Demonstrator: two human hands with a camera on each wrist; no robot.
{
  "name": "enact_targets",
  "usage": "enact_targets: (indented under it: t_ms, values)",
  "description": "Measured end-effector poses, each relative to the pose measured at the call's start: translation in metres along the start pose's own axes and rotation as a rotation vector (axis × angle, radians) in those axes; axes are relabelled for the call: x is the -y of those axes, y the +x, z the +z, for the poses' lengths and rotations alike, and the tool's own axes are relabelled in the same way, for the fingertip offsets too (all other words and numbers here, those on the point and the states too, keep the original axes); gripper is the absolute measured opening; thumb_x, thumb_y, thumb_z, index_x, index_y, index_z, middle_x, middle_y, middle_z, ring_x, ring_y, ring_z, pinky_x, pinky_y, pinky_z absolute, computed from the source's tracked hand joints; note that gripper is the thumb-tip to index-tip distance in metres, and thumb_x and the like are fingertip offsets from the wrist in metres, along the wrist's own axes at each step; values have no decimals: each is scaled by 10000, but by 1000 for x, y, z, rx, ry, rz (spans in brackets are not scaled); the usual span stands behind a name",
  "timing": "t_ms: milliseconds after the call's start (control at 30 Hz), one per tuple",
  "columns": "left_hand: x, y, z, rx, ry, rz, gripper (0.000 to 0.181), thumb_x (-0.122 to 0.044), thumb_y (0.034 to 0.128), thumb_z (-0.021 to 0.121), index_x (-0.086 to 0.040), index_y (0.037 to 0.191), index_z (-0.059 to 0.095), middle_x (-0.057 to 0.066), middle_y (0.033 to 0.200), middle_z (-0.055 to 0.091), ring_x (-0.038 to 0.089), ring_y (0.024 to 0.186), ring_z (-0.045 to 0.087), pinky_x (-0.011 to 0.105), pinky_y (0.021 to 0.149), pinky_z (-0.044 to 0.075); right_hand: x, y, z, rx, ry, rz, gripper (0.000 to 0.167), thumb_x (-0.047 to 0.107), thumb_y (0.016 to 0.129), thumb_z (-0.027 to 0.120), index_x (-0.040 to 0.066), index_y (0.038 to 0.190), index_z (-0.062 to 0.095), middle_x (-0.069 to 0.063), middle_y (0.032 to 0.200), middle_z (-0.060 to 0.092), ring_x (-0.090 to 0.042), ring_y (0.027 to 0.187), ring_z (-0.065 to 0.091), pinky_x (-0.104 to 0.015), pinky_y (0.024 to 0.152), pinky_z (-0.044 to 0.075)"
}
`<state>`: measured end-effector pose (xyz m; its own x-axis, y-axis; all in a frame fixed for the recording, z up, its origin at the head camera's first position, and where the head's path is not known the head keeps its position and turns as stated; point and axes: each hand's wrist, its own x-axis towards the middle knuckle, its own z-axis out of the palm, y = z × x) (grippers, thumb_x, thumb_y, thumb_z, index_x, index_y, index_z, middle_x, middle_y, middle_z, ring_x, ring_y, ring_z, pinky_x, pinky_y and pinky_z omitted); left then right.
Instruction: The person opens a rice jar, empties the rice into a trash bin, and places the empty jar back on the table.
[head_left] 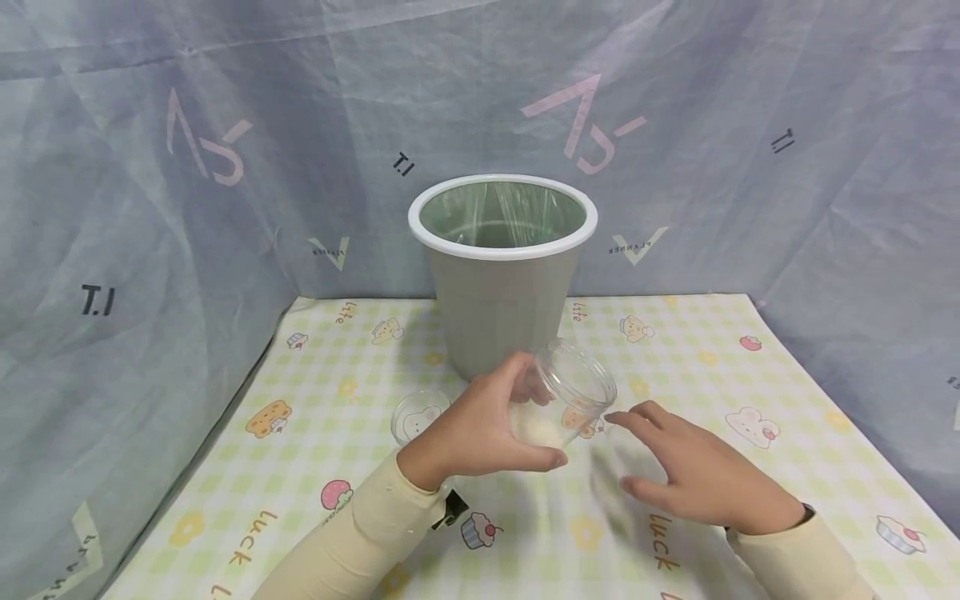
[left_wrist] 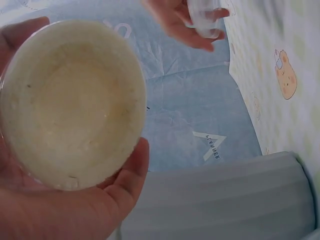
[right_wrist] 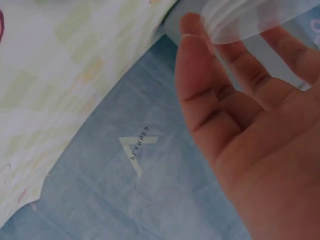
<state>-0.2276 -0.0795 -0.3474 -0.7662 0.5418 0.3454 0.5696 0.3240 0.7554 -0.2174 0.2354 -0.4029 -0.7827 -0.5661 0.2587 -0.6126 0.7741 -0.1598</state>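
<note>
My left hand point(head_left: 491, 425) grips a clear screw-top jar point(head_left: 581, 375) around its side. The jar is tilted, its uncovered mouth towards the upper right. Pale cream-coloured contents point(left_wrist: 75, 105) cover the jar's bottom in the left wrist view. Just right of the jar mouth is my right hand point(head_left: 701, 471), thumb and fingers apart and bent. A clear, ridged lid-like piece point(right_wrist: 260, 20) lies between them in the right wrist view. From the left wrist, this clear piece point(left_wrist: 200, 17) appears within the fingers; in the head view it is barely visible.
A grey bin point(head_left: 502, 308) with a white rim and a clear liner stands behind the hands. Another round clear container point(head_left: 420, 412) sits on the checked tablecloth point(head_left: 675, 358), partly hidden by the left forearm. Patterned blue-grey curtains point(head_left: 142, 208) enclose the table's back and sides.
</note>
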Motion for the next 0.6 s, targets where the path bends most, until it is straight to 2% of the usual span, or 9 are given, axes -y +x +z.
enact_targets:
  t_ms: [233,600]
  values:
    - [-1,1,-2,-3,29,6,752,-322,695,935,-279,1284,470,-112,1120,645,100,1110,637,400,1059,495,-3,1,8,94,20,48,667,436,866,804,339,1460,516,98,1297,549,-7,873,589,-253,731,518]
    - [-2,0,-2,-19,21,-17,754,-312,674,944,-303,1270,483,-54,1139,634,184,1146,628,366,1011,485,-4,0,11,158,42,38,673,476,855,812,257,1441,561,77,1257,555,12,845,539,-243,719,507]
